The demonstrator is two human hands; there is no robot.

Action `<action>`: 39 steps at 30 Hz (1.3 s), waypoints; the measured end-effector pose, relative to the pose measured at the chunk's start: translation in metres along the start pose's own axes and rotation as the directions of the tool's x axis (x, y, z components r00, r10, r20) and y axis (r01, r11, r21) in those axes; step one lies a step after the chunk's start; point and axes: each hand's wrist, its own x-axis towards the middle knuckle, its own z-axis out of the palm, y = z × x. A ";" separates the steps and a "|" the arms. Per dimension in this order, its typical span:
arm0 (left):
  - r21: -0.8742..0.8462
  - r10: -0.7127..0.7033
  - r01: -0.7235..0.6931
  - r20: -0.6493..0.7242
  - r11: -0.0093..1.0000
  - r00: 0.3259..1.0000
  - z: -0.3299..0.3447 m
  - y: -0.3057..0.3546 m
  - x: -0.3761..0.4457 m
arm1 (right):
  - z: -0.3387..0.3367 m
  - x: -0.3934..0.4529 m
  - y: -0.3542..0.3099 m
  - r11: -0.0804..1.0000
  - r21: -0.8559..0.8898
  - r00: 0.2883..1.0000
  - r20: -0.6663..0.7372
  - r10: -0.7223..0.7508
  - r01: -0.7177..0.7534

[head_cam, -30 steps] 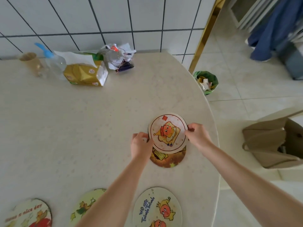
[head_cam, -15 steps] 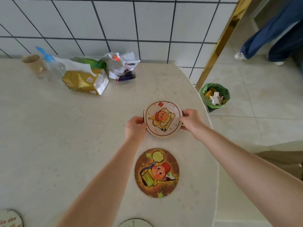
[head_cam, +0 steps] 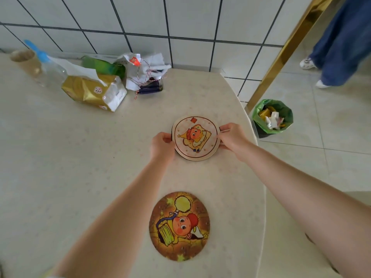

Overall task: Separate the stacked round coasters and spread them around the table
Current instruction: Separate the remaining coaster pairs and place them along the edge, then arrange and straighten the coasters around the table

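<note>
One view only, worn on the head, looking forward and steeply down over the table [head_cam: 60, 167], close above it. Both forearms reach in from the near edge. The wide lens bends the tiled wall [head_cam: 180, 21] across the far side, and floor [head_cam: 331, 137] shows off to the right.

No words, brands or numbers can be read: a small round red-and-white label is seen on the gold snack bag [head_cam: 90, 91] on the counter [head_cam: 60, 157], but its characters are too small to be made out.
</note>
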 end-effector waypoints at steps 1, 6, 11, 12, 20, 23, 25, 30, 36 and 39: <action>-0.005 -0.003 0.003 -0.008 1.000 1.000 0.000 0.000 0.000 | -0.001 0.000 0.000 1.000 -0.020 1.000 0.003 -0.005 0.005; -0.027 -0.046 0.046 -0.030 0.999 0.998 -0.003 0.001 0.002 | -0.006 0.005 0.000 0.981 -0.194 1.000 0.000 -0.027 0.027; -0.095 -0.140 0.133 -0.067 0.987 0.988 0.000 -0.004 -0.009 | -0.007 0.014 -0.013 0.961 -0.268 0.997 -0.017 -0.079 0.072; -0.114 -0.167 0.159 -0.073 0.981 0.983 0.001 -0.006 -0.012 | -0.005 0.015 -0.016 0.958 -0.274 0.996 -0.011 -0.086 0.079; -0.263 -0.224 0.196 -0.084 0.945 0.971 0.017 -0.014 -0.025 | 0.005 0.024 -0.025 0.950 -0.297 0.996 0.015 -0.092 0.092; -0.277 -0.200 0.171 -0.078 0.945 0.977 0.019 -0.011 -0.024 | 0.003 0.026 -0.025 0.954 -0.290 0.997 0.018 -0.080 0.082; -0.267 -0.180 0.155 -0.071 0.951 0.981 0.019 -0.009 -0.023 | 0.003 0.027 -0.023 0.951 -0.295 0.996 0.009 -0.091 0.090; -0.292 -0.112 0.099 -0.027 0.951 0.993 0.014 -0.008 -0.022 | 0.004 0.023 -0.018 0.963 -0.254 0.996 -0.008 -0.093 0.087; -0.224 -0.064 0.061 -0.005 0.973 0.998 0.005 -0.001 -0.011 | 0.000 0.015 -0.010 0.981 -0.181 0.997 -0.012 -0.074 0.070; -0.198 -0.053 0.050 -0.012 0.979 0.999 -0.001 0.002 -0.003 | 0.001 0.007 -0.005 0.992 -0.116 0.999 -0.008 -0.040 0.039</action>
